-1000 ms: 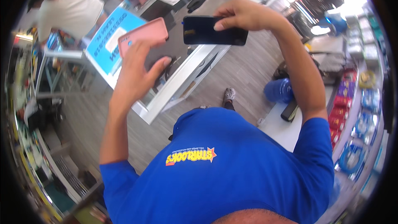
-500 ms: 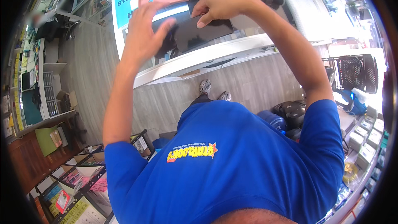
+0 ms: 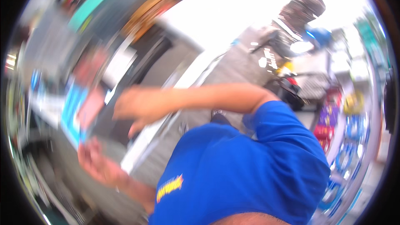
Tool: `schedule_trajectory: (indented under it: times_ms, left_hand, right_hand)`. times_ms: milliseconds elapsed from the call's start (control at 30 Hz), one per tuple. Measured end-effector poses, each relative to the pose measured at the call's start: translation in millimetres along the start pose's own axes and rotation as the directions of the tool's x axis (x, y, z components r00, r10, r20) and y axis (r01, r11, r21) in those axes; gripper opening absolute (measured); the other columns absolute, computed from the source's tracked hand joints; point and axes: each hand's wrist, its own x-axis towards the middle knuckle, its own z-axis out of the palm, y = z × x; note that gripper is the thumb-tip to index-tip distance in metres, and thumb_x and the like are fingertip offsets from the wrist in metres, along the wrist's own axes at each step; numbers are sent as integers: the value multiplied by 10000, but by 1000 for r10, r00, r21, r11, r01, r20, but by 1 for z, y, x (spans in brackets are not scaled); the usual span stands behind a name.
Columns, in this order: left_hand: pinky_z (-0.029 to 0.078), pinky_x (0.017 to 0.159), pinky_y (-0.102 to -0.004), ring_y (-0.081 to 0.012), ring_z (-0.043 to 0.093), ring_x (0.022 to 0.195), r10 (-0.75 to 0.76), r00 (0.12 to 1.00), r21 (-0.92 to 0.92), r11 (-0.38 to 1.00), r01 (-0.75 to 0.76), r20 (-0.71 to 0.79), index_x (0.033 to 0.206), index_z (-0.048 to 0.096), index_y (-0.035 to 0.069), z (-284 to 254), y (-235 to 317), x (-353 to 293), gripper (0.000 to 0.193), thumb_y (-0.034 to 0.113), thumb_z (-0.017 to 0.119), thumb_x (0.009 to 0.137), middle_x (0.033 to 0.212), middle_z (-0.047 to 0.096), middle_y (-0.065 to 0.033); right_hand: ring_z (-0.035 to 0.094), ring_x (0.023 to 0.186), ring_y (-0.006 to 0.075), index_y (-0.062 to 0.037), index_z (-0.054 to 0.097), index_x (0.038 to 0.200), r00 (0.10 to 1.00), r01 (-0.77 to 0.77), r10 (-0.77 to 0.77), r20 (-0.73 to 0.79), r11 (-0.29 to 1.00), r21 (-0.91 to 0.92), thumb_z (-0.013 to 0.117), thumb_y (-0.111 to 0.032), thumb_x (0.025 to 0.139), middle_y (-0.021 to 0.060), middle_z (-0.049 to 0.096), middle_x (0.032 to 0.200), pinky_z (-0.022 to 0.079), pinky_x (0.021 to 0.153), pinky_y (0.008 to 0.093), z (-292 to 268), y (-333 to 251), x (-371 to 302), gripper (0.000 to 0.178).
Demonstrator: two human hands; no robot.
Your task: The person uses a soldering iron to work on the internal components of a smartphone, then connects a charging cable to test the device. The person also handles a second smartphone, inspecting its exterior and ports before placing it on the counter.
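Motion smears the head view strongly. My right hand [image 3: 143, 105] hangs over the dark counter top [image 3: 114, 126]. Its thumb stands apart from the fingers, and nothing shows in the gap. My left hand [image 3: 99, 161] is at the counter's near left edge, palm side partly turned up. Its fingers are too smeared to tell whether they hold anything. Just beyond them a pink phone case [image 3: 91, 107] lies partly over a light blue sign [image 3: 70, 105]. The dark glossy slab seen earlier cannot be picked out from the counter top.
White edging [image 3: 139, 146] runs along the counter's near side. Farther along are a white sheet [image 3: 119, 66] and an orange-brown object [image 3: 152, 10]. On the right stand a shelf with blue packages [image 3: 348, 156], a dark bag-like shape [image 3: 287, 93] and a yellow roll [image 3: 354, 102].
The whole view has swung to the right, putting the counter on the left and showing more of the bright right side. My left hand has dropped lower, off the counter top.
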Motion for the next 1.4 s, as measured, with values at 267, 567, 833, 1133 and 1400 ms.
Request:
schedule_trajectory:
  times_ms: [267,567,833,1133,1400]
  left_hand:
    - [284,583,-301,-127,354,569,169,557,-489,718,495,813,765,637,32,272,46,-69,653,579,516,1099,638,417,15]
    - [414,742,-235,-66,481,782,-32,122,-34,866,499,992,1286,716,37,659,124,-185,260,207,626,1110,826,515,42]
    - [492,786,-250,-76,572,791,173,134,-217,838,500,976,1320,728,33,998,133,-225,302,236,619,1126,848,605,21]
    - [247,559,-216,-5,343,615,244,424,-431,793,431,872,1256,782,54,1332,239,-214,269,231,640,1112,682,451,103]
    - [267,602,-220,-19,354,684,310,333,-445,746,496,891,1250,754,36,1520,286,-268,285,234,614,1101,809,529,56]
  right_hand:
    - [723,962,316,-65,778,1120,712,-241,377,-592,924,298,677,-278,1076,112,782,1025,556,885,429,-142,26,-242,239]
    - [694,857,110,-11,726,1124,-130,-372,731,-669,590,717,714,-179,1066,34,744,981,558,791,287,-273,47,-613,179]
    - [716,862,100,31,731,1188,-351,-333,734,-582,483,810,701,-179,1083,67,764,937,590,815,270,-381,111,-753,236]
    - [705,917,113,18,754,1177,-659,-426,582,-476,233,874,694,-270,1087,62,778,974,554,846,280,-478,198,-899,308]
    - [716,892,107,7,772,1158,-836,-385,332,-436,211,899,704,-285,1078,64,785,943,553,825,271,-563,235,-1047,310]
